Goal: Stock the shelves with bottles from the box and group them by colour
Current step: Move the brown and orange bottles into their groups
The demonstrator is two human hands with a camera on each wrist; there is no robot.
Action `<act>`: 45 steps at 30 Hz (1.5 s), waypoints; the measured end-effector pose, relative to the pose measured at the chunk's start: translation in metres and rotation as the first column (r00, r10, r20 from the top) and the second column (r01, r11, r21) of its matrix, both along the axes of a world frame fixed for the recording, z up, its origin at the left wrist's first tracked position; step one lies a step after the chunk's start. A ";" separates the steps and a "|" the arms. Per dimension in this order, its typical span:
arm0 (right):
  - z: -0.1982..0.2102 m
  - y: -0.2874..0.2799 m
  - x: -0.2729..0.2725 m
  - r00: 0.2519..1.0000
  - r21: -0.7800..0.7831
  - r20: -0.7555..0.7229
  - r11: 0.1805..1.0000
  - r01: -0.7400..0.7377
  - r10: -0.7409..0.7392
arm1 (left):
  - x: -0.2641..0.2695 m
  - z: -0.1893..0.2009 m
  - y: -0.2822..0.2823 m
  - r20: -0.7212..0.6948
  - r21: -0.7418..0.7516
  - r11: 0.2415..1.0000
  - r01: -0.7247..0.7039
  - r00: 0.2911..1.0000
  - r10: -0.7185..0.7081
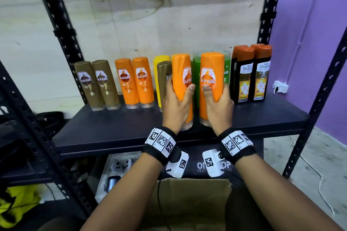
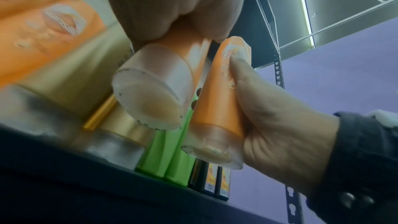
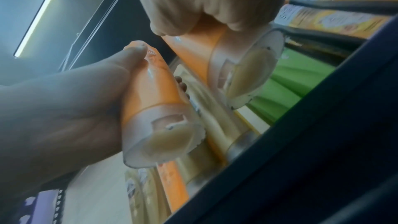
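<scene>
Head view, dark shelf (image 1: 262,118) on black rack (image 1: 62,30); purple wall (image 1: 309,43), stained backboard (image 1: 131,15)

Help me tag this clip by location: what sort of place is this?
Probably a storeroom or small shop's back room: a black metal rack against a bare wall, shampoo bottles lined up on its shelf, and a cardboard box below.
</scene>
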State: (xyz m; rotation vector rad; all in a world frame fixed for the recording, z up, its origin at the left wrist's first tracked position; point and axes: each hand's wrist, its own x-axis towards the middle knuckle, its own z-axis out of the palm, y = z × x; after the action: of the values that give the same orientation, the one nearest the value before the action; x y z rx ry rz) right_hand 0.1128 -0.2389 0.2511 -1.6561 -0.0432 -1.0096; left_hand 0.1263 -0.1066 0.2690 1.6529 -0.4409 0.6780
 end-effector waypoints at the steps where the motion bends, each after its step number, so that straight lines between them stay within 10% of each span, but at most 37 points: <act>1: 0.000 0.009 0.000 1.000 0.000 0.002 1.000 -0.019 0.019 | -0.001 0.001 0.010 0.008 -0.010 1.000 -0.011 1.000 0.011; 21: -0.025 0.172 0.024 0.956 0.039 -0.032 0.956 -0.291 0.292 | 0.008 -0.021 0.175 -0.023 -0.013 0.981 -0.194 0.981 0.193; 45: -0.043 0.182 0.031 0.898 0.042 -0.141 0.909 -0.414 0.416 | 0.016 -0.044 0.183 -0.117 -0.109 0.955 -0.276 0.957 0.264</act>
State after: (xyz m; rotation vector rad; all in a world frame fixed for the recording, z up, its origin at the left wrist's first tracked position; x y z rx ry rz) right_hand 0.1441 -0.0565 0.2085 -1.6161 -0.2815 -0.5597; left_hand 0.1422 0.0765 0.2254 1.6350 -0.0957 0.8026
